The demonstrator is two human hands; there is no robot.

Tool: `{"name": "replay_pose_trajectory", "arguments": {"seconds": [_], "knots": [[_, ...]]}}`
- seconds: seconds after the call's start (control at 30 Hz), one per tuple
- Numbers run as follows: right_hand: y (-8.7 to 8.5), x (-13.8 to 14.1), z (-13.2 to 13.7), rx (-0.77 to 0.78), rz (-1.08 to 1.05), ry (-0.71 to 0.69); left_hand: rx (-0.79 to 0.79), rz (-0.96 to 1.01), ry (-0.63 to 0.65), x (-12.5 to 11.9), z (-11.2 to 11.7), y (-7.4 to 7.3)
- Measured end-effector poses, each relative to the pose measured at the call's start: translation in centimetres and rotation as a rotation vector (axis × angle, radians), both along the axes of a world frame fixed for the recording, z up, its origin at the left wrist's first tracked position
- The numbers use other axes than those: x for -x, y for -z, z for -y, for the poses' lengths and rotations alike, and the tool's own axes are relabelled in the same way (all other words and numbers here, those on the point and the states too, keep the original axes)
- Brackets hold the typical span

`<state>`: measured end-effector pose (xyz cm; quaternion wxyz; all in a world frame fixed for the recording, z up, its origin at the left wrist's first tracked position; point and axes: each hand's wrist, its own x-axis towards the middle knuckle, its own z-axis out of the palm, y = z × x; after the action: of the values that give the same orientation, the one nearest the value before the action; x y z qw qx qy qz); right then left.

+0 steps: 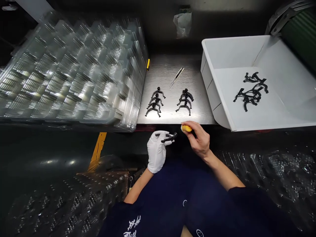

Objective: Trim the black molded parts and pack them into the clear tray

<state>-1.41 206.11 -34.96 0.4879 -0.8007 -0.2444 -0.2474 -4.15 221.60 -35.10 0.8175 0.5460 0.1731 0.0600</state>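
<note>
My left hand (157, 152), in a white glove, is closed around a black curved plastic part (169, 138) with thin arms. To its right, my bare right hand (200, 140) grips a short yellow object (186, 128) with a whitish end; its kind is unclear. A small gap separates the yellow object from the black part. Beyond my hands, similar black parts lie on the metal table (170, 110) in two overlapping groups, a left group (155, 104) and a right group (185, 101).
A tall stack of clear plastic trays (81, 75) covers the left side. On the right stands a white bin (219, 98) holding several black parts (251, 92). A slim cutter (177, 77) and a yellow marker (148, 65) lie at the back. A plastic bag (183, 24) hangs behind.
</note>
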Motion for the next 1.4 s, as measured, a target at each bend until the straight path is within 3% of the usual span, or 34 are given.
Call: {"name": "replay_pose_trajectory", "arguments": {"seconds": [0.1, 0.17, 0.27, 0.4, 0.57, 0.67, 0.77, 0.83, 1.03, 1.4], "knots": [[0.2, 0.1, -0.2, 0.004, 0.098, -0.172, -0.072, 0.024, 0.007, 0.1, -0.1, 0.3], [0.8, -0.4, 0.1, 0.030, 0.031, -0.152, -0.172, 0.065, 0.008, 0.5, -0.3, 0.3], [1.5, -1.2, 1.3, -0.059, -0.281, -0.102, -0.468, 0.238, 0.025, 1.2, -1.2, -0.1], [0.2, -0.2, 2.5, -0.252, -0.657, -0.335, -1.003, 0.571, 0.041, 1.7, -2.4, -1.2], [-2.4, 2.1, 1.7, -0.051, -1.030, -0.542, -1.314, 0.745, -0.067, 1.9, -3.0, -1.5], [-2.6, 2.3, 0.8, -0.157, -1.193, -0.538, -1.357, 0.727, -0.134, 1.8, -3.0, -1.2], [-2.2, 1.7, 0.2, -0.383, -1.219, -0.494, -1.339, 0.683, -0.187, 1.3, -2.8, -0.8], [-1.9, 1.3, 0.0, -0.456, -1.212, -0.468, -1.324, 0.666, -0.216, 0.9, -2.6, -0.7], [-1.3, 1.2, 0.1, -0.417, -1.201, -0.474, -1.400, 0.742, -0.254, 0.6, -2.6, -0.8], [-0.9, 2.1, 0.0, -0.310, -1.282, -0.542, -1.413, 0.754, -0.192, 1.1, -2.8, -1.1]]}}
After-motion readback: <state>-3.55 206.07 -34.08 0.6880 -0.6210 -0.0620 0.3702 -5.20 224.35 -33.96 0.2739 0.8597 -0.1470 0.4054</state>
